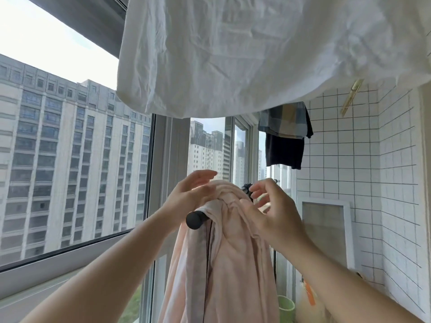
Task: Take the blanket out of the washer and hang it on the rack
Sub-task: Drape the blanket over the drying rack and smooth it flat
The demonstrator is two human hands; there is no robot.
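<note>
A pale pink blanket [224,257] is draped over a black rack bar [195,219] and hangs down in long folds at the bottom centre. My left hand [189,194] rests flat on the bunched top of the blanket, fingers spread. To the right, my right hand [272,210] touches the blanket's right side near the bar, thumb pressed on the cloth and fingers apart. Neither hand is closed around the fabric. The bar's far end is hidden behind the blanket and my right hand.
A large white sheet [256,50] hangs overhead across the top. Checked and dark clothes [284,134] hang further back. Big windows [70,148] are at left, a white tiled wall [373,171] at right. A green bin [285,304] stands low down.
</note>
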